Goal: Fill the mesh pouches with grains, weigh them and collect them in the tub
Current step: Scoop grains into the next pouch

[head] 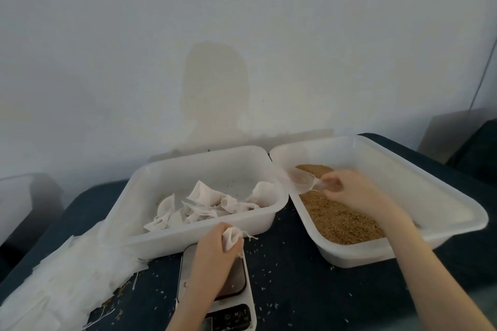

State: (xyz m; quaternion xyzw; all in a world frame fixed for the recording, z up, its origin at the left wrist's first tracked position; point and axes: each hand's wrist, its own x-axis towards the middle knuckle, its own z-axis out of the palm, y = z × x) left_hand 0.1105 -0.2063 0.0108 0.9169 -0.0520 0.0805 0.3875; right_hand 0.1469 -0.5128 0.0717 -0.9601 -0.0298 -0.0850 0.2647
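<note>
My left hand (215,246) grips a white mesh pouch (231,236) above a small kitchen scale (234,314) at the front of the table. My right hand (349,187) holds the handle of a clear plastic scoop (302,179) over brown grains (336,217) that fill the right white tub (430,196). The left white tub (161,169) holds several filled white pouches (209,201).
A pile of flat unfilled mesh pouches (67,274) lies on the dark blue table (295,290) at the left front. Loose grains are scattered over the cloth around the scale. A pale wall stands close behind both tubs.
</note>
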